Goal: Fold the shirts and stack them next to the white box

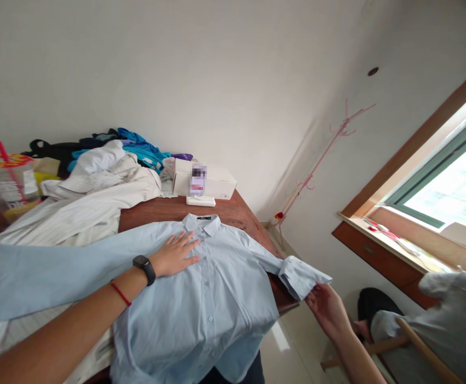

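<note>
A light blue button-up shirt [233, 298] lies front side up on the brown wooden table [153, 210], its collar toward the wall and its hem hanging over the near edge. My left hand [176, 254] rests flat on the chest left of the button row, fingers spread; a black watch and a red string circle that arm. Beyond the table's right edge, my right hand [329, 309] pinches the end of the shirt's right sleeve, where the cuff is folded back. The other sleeve stretches out to the left over pale striped clothes.
Pale striped clothes [93, 205] and blue and black garments [137, 146] are heaped at left, beside a plastic cup [15, 184] with a red straw. A white box [221, 181] stands at the back. To the right are a pink coat rack [324, 152] and a wooden chair [428, 346].
</note>
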`<state>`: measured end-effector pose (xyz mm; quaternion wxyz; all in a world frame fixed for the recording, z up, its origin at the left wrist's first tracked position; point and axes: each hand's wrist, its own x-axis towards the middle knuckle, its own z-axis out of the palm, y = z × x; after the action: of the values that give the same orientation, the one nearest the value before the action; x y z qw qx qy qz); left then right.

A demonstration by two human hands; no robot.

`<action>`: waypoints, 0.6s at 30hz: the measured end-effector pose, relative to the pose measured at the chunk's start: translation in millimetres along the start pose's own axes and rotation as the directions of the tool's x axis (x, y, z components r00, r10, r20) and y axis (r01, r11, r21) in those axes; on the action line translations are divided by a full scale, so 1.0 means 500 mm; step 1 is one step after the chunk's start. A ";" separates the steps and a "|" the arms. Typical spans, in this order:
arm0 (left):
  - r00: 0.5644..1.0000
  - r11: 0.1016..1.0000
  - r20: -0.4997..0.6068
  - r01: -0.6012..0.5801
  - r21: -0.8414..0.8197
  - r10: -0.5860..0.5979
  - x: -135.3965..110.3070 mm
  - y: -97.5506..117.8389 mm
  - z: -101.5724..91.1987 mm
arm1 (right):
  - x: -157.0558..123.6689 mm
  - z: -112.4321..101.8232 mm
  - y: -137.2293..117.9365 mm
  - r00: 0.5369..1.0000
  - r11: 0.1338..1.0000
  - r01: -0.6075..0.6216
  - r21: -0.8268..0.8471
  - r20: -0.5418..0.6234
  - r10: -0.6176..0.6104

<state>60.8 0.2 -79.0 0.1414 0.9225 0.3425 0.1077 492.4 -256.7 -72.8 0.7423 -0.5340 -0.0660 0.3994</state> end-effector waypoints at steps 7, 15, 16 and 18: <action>1.000 1.000 0.005 0.015 0.006 -0.015 -0.002 0.005 -0.003 | -0.006 0.015 0.005 0.990 0.990 -0.139 0.022 0.031 0.138; 0.999 1.000 0.024 0.027 -0.003 -0.027 -0.001 0.005 -0.002 | -0.044 0.078 0.019 0.974 0.967 -0.210 -0.144 0.050 0.219; 1.000 1.000 0.017 0.024 -0.007 -0.024 -0.001 0.005 -0.002 | -0.045 0.089 0.020 0.977 0.967 -0.200 -0.156 0.049 0.210; 1.000 1.000 -0.004 0.018 -0.021 -0.018 -0.002 0.007 -0.003 | -0.044 0.116 0.019 0.981 0.974 -0.163 -0.155 0.081 0.177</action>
<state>61.7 -2.9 -76.6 0.1513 0.9177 0.3499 0.1120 442.0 -227.4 -49.2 0.6598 -0.5719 -0.0844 0.4801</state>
